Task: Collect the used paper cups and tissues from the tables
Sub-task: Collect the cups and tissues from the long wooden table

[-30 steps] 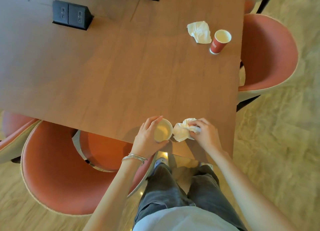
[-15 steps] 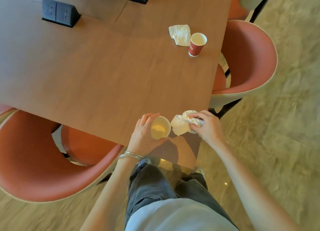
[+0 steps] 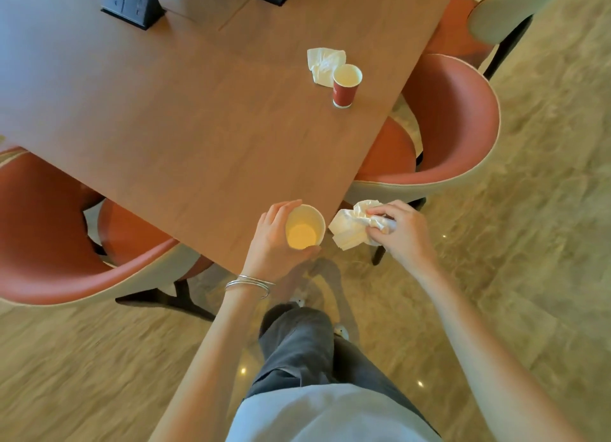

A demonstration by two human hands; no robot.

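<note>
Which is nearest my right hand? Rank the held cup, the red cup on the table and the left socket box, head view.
1. Held cup, in left hand, beside the right hand.
2. Red cup, upright, farther up, right side.
3. Socket box, far left.

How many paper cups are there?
2. One cup is in the left hand at the table corner; a red cup stands by a tissue. Others may be offscreen.

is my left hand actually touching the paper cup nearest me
Touching. The head view shows the left hand wrapped round the paper cup, with the fingers on its far side and the thumb on its near side.
</note>
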